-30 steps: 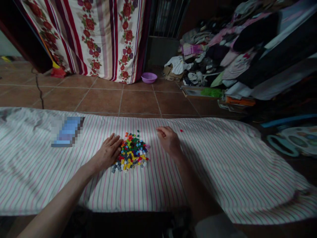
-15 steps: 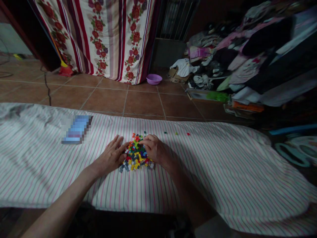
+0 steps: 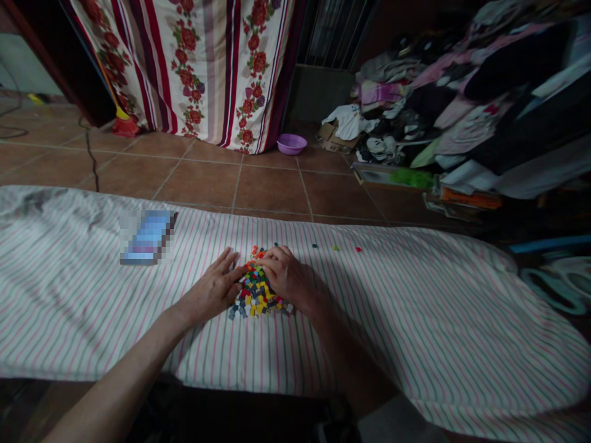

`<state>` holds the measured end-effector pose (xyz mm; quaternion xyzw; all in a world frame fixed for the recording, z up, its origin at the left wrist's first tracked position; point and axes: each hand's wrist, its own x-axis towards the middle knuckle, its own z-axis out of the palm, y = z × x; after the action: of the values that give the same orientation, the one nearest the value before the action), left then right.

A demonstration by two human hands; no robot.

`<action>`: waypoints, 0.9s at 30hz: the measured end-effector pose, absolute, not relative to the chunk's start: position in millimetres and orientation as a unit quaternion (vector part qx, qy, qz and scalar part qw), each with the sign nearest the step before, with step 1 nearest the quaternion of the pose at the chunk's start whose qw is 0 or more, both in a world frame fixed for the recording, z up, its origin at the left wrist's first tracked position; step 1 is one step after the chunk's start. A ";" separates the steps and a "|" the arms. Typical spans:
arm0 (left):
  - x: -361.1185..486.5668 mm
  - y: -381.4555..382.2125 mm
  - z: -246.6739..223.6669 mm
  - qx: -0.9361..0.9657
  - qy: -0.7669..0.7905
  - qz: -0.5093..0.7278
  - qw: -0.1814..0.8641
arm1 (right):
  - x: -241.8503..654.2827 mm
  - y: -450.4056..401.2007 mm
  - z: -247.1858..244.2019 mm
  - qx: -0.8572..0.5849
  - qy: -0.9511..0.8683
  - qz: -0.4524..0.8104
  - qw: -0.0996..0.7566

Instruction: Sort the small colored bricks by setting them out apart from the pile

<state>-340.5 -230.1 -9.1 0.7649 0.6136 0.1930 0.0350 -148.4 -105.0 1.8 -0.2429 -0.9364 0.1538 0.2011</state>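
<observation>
A heap of small colourful plastic blocks [image 3: 258, 301] lies on the striped cloth in front of me. My left hand [image 3: 215, 288] rests at the heap's left side, palm down with fingers spread, its thumb and index finger touching the edge blocks. Over the right part of the heap is my right hand [image 3: 289, 278], its fingers curled in among the blocks; whatever is between the fingertips is hidden. Apart from the heap, to the right, lie a dark green block [image 3: 314, 246], a lime green block [image 3: 336, 248] and a red block [image 3: 357, 250] in a row.
Striped cloth [image 3: 415, 320] covers the surface under my arms. A blurred-out phone-like object [image 3: 148, 237] lies on it at the left. Beyond are a tiled floor [image 3: 198, 178], a purple basin [image 3: 292, 144], a floral curtain [image 3: 217, 74], a broom [image 3: 124, 125] and piled clothes [image 3: 443, 104].
My right hand's fingers have curled further down into the heap, covering the lime green blocks there. The left hand stays in place. The whole view has shifted slightly.
</observation>
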 end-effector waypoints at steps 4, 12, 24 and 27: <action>-340.7 -229.6 -9.9 0.762 0.617 0.193 0.039 | -150.4 -104.5 3.1 -0.239 -0.934 0.161 0.209; -340.4 -228.1 -14.7 0.760 0.617 0.200 0.032 | -150.7 -103.4 3.4 -0.229 -0.942 0.152 0.191; -335.7 -222.9 -31.6 0.758 0.623 0.192 0.019 | -149.9 -105.6 8.1 -0.240 -0.946 0.153 0.156; -335.9 -222.4 -32.1 0.756 0.623 0.200 0.025 | -150.0 -104.9 4.6 -0.239 -0.940 0.156 0.185</action>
<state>-335.9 -222.4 -32.1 0.7562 0.6226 0.1999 0.0246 -150.0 -104.9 4.6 -0.2388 -0.9403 0.1564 0.1855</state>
